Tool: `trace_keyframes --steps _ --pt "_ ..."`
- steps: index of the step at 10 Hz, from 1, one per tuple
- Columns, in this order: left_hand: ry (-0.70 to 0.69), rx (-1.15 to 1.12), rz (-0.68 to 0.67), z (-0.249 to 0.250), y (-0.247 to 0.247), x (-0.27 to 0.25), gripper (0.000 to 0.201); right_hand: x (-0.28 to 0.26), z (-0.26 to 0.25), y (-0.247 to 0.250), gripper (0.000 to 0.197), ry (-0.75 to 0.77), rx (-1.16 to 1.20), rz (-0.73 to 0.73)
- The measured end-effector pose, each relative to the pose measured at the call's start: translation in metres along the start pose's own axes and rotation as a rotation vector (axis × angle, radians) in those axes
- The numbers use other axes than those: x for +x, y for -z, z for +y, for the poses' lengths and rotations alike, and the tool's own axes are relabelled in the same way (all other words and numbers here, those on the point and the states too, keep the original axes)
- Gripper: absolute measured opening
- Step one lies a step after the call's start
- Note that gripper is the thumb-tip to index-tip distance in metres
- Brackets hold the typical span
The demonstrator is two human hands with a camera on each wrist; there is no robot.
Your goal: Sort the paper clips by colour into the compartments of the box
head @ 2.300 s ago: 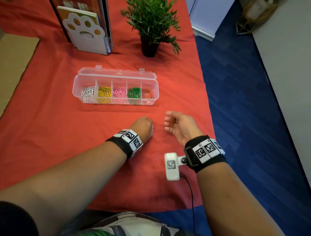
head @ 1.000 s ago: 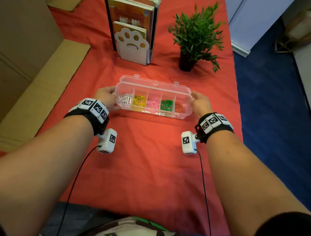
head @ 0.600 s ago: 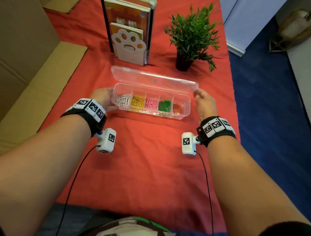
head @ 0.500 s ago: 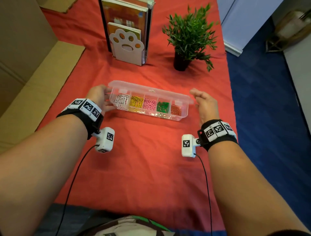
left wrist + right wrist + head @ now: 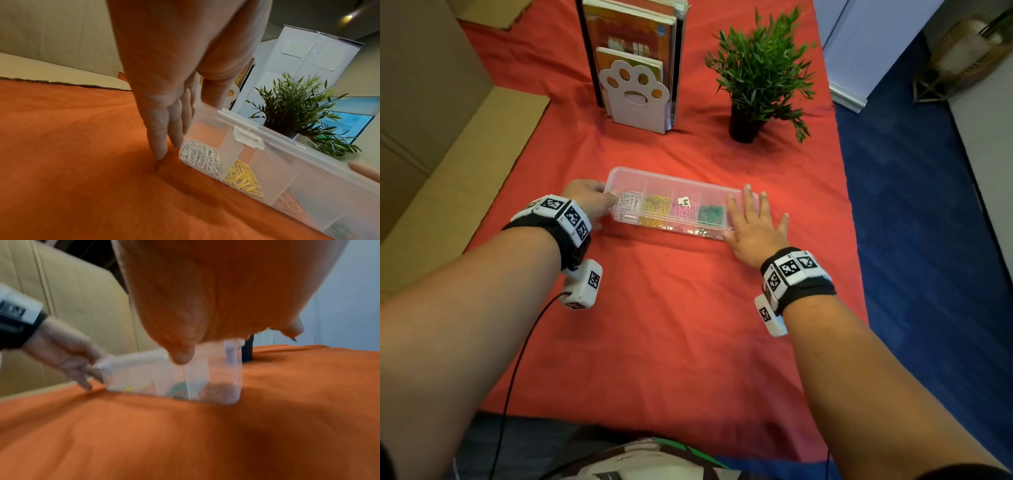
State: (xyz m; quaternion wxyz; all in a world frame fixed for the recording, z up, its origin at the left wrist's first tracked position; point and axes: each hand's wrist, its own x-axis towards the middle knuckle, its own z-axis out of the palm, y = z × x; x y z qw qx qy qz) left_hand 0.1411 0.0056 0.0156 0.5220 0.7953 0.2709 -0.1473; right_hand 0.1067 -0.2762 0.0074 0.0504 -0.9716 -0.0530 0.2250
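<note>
The clear compartment box (image 5: 681, 181) lies on the red cloth with its lid down. Through the lid I see white clips (image 5: 628, 202), yellow clips (image 5: 655, 209), pink clips (image 5: 683, 212) and green clips (image 5: 710, 214), each in its own compartment. My right hand (image 5: 753, 222) lies flat on the lid's right end with straight, spread fingers and covers the orange compartment. My left hand (image 5: 599, 202) stands against the box's left end, fingers (image 5: 172, 129) straight down to the cloth. In the right wrist view the box (image 5: 216, 369) is blurred under my palm (image 5: 216, 296).
A potted plant (image 5: 760, 68) and a paw-shaped bookend with books (image 5: 637, 92) stand behind the box. Cardboard (image 5: 448, 154) lies along the left. The table's right edge drops to blue carpet (image 5: 911, 240). Bare red cloth (image 5: 671, 325) stretches between the box and me.
The lid, raised a moment ago, has come down onto the box. My right hand moved from the box's right end onto the lid and lies flat. My left hand stayed at the left end.
</note>
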Motion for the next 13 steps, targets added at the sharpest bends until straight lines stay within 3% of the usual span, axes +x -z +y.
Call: trace_keyframes --steps 1,3,5,7,10,11,12,13 --pt "-0.028 0.036 0.043 0.001 -0.001 0.001 0.029 -0.003 -0.007 -0.006 0.061 -0.009 -0.014 0.122" --pt "-0.047 0.117 0.059 0.007 -0.001 -0.001 0.028 0.0 -0.02 0.004 0.068 -0.044 -0.135 0.087" --pt "-0.072 0.173 0.058 0.009 0.0 -0.003 0.026 0.015 -0.115 0.005 0.075 0.184 -0.011 0.153" --pt "-0.083 0.219 0.042 0.01 0.0 0.0 0.021 0.032 -0.151 -0.019 0.068 0.106 -0.003 0.205" --pt "-0.094 0.268 0.035 0.011 0.001 0.002 0.028 0.032 -0.154 -0.024 0.056 0.07 -0.037 0.243" --pt "-0.083 0.275 -0.001 0.014 0.006 -0.002 0.031 0.02 -0.146 -0.014 0.064 0.158 0.029 0.242" --pt "-0.091 0.206 0.01 0.013 0.016 -0.002 0.048 -0.006 -0.124 -0.004 0.071 0.306 0.083 0.358" --pt "-0.153 0.154 0.08 0.005 0.028 -0.016 0.053 -0.051 -0.078 -0.014 0.053 0.443 0.19 0.354"
